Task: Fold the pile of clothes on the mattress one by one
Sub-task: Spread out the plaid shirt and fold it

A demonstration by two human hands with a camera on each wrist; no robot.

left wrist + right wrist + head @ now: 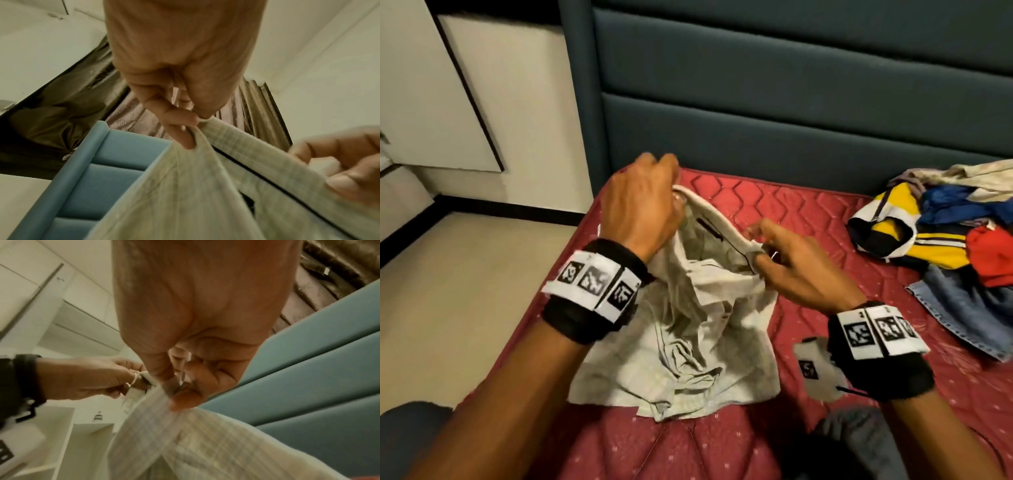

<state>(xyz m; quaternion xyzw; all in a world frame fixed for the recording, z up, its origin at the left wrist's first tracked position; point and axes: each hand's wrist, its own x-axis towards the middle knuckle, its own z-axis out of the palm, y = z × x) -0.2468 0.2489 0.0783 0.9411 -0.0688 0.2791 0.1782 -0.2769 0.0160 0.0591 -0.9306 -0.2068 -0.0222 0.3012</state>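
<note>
A pale grey checked shirt [688, 342] hangs crumpled over the red mattress [808, 219], its lower part resting on the bed. My left hand [643, 205] pinches one end of the shirt's collar edge, seen close in the left wrist view [193, 118]. My right hand [787, 260] pinches the same edge further along, fingers curled on the cloth [180, 391]. The shirt [185, 194] stretches between both hands. A pile of clothes [941, 233] lies at the right of the mattress: yellow, white, blue, red pieces and denim.
A padded teal headboard [791, 96] stands behind the mattress. White cabinets [448, 85] and a beige floor [448, 291] lie to the left. A small grey tagged block [815, 370] lies on the bed under my right wrist. My dark trouser knees show at the bottom.
</note>
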